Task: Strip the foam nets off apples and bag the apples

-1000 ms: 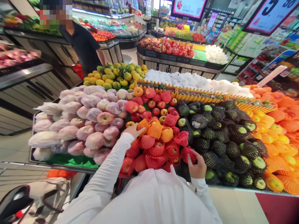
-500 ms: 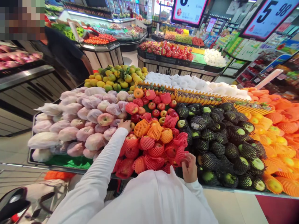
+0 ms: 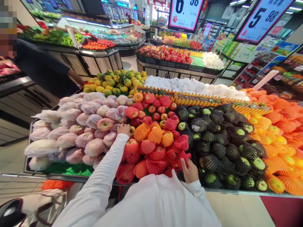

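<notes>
My left hand [image 3: 123,129] rests, fingers forward, on the fruit where the pale film-wrapped apples [image 3: 105,124] meet the red ones. Beside its fingertips sits a small bare yellow-red apple [image 3: 132,130]. My right hand [image 3: 190,171] is at the near right edge of the red pile, fingers apart, touching the loose red foam net [image 3: 184,156] around an apple. No fruit shows in its grasp. Between my hands lie apples in red foam nets [image 3: 157,153] and several in orange nets [image 3: 155,135]. Behind them are bare red apples [image 3: 156,116].
Black-netted green fruit [image 3: 220,148] fills the stand to the right, with orange-wrapped fruit [image 3: 281,157] beyond. Yellow-green mangoes or citrus [image 3: 115,82] and white-wrapped fruit [image 3: 189,85] lie behind. A person in dark clothes [image 3: 44,69] stands at left. A bag [image 3: 44,201] sits in a cart below.
My right hand's fingers have straightened and reach onto the red net. My left hand stays at nearly the same spot. The person at left has shifted further left in view.
</notes>
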Tool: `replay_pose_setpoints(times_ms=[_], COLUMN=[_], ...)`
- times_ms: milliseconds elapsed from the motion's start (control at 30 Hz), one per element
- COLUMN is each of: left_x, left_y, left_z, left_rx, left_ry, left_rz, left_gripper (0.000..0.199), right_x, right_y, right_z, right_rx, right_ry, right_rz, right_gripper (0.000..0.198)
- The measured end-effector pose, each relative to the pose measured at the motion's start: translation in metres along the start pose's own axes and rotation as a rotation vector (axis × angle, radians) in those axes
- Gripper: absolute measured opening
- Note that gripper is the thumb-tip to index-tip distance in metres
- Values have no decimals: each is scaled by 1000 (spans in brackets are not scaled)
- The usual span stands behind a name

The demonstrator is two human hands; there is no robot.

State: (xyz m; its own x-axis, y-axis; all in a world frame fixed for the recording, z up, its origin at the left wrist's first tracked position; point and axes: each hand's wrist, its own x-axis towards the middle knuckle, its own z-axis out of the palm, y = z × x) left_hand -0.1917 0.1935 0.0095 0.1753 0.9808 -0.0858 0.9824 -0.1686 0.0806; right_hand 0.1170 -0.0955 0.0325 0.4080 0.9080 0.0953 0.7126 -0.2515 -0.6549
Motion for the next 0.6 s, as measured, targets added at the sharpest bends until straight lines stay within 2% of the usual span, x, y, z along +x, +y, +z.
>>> replay_pose_setpoints(times_ms=[67, 133, 233, 300, 367, 433, 533, 600], left_x=[-3, -11, -32, -52, -75, -101, -137, -159], left_y=[-3, -6, -4, 3, 15, 32, 62, 83], left_z=[-4, -9, -20, -30, -41, -52, -63, -64], left_rx=[-74, -279, -782, -1162, -1538, -1830, -2010, -2048], left_ry=[84, 246, 475, 497, 366, 123, -165, -283], left_rz=[-16, -66, -203, -312, -383, -381, -319, -261], left_gripper=[55, 61, 68, 65, 57, 53, 55, 59], right_x=[2, 4, 4, 0, -9, -20, -35, -41], right_y=[9, 17, 22, 21, 21, 22, 22, 15], right_z=[1, 0, -6, -10, -13, -13, -15, -17], right_rx=[-78, -132, -50, 137, 369, 515, 579, 556], right_ry=[-68, -124, -70, -12, 12, 14, -23, -137], right_rz=[65, 112, 85, 0, -69, -43, -8, -148], right_gripper=[57, 59, 59, 51, 45, 44, 39, 37])
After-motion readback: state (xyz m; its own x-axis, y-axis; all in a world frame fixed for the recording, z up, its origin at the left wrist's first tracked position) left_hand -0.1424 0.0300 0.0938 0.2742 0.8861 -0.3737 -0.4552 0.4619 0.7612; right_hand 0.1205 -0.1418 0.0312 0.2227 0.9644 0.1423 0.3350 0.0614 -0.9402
